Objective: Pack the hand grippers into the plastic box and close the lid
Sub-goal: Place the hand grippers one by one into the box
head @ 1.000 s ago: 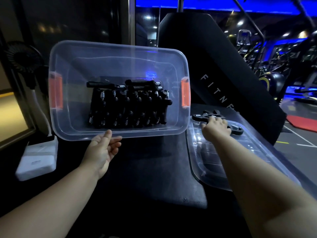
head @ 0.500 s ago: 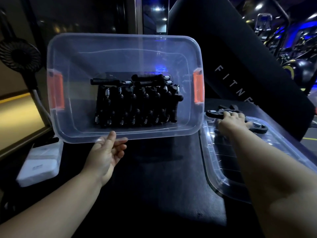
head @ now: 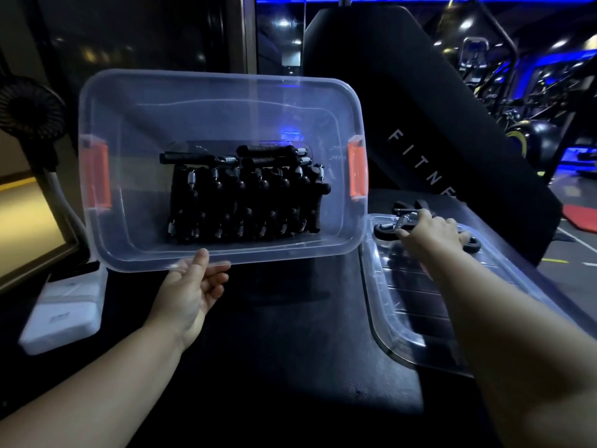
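Note:
A clear plastic box (head: 129, 130) with orange side latches is tipped up so its open top faces me. Several black hand grippers (head: 245, 197) with steel springs lie stacked inside it. My left hand (head: 190, 289) holds the box by its near rim, thumb on top and fingers underneath. To the right the clear lid (head: 416, 299) lies flat on the black bench. My right hand (head: 429, 234) grips a loose black hand gripper (head: 392, 226) at the lid's far end. Another loose gripper (head: 408, 205) lies just beyond it.
A white box (head: 64, 308) sits at the left edge of the bench (head: 290, 334), with a small black fan (head: 29, 108) above it. A black padded backrest (head: 420, 101) marked FITNESS rises behind the lid. Gym machines stand far right.
My right hand has closed round the loose gripper on the lid and raised its sprung end. The box and my left hand have stayed in place; only the view has shifted a little.

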